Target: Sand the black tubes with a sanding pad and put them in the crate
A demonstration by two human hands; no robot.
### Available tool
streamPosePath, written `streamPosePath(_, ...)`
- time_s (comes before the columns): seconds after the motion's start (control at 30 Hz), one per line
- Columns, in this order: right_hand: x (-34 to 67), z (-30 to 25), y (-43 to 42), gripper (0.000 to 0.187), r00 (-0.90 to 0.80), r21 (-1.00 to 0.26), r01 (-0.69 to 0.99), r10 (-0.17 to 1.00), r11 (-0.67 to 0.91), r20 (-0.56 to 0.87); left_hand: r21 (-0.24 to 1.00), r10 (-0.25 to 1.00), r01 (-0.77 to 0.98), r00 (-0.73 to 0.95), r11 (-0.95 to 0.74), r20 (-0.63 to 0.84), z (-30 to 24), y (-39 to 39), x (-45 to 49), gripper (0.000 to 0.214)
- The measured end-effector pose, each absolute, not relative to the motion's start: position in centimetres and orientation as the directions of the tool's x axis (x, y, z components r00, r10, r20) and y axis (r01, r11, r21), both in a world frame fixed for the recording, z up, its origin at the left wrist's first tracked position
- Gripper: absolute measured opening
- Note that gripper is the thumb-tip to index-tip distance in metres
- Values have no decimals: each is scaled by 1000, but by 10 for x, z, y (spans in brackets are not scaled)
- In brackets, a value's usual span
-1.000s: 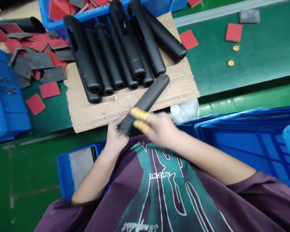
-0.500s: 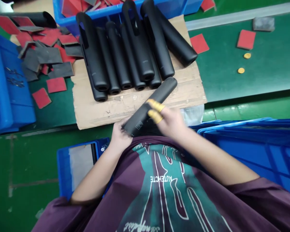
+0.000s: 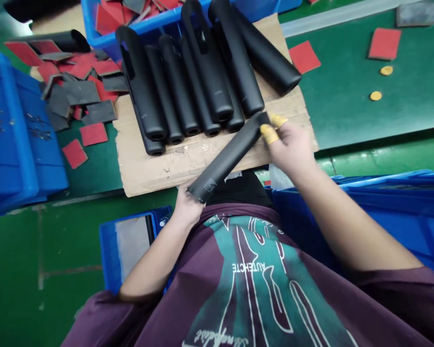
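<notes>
A black plastic tube slants across in front of me, with small pale print near its lower end. My left hand is closed around that lower end, its fingers partly hidden behind the tube. At the upper end, my right hand, wearing yellow finger cots, pinches a small dark sanding pad against the tube's surface. Just beyond, several similar black tubes lie side by side on a cardboard sheet, some with long cut-out openings.
Loose red and grey pads are heaped at the left beside a blue crate. Another blue bin stands behind the tubes. Two yellow finger cots and a red pad lie on the green table. Blue crates stand at right.
My right hand has slid from the middle of the tube up to its far end. My left hand keeps its hold on the lower end. The view has shifted slightly.
</notes>
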State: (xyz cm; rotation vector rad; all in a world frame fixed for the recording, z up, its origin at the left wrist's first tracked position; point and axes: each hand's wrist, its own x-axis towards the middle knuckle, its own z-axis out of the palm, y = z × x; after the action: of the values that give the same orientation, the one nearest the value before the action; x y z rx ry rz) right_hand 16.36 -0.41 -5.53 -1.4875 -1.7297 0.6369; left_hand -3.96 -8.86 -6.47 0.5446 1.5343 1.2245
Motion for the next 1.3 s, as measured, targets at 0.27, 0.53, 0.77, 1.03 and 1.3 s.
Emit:
streamPosePath(0.27,139,-36,-36,39,-317,-651,691,941,314,118,862,854,-271,-191,427,-483,-59,-81,-26,15)
streamPosePath(0.53,197,-57,29,42,-18,-704,699,988,124,156,899,893,-161,-132,408,-429,-52,-81,-35,5)
streamPosePath(0.77,179,-58,5,49,-51,-713,680,981,173,189,955,985,270,-154,122,-82,-44,-83,-61,48)
streamPosePath(1.03,134,-27,-60,46,-497,-677,581,856,451,144,838,994,537,5,-95,109,-39,-82,-63,50)
streamPosePath(1.3,156,-26,-54,43,-331,-758,570,933,318,142,818,983,559,177,-139,45,-39,-62,-44,60)
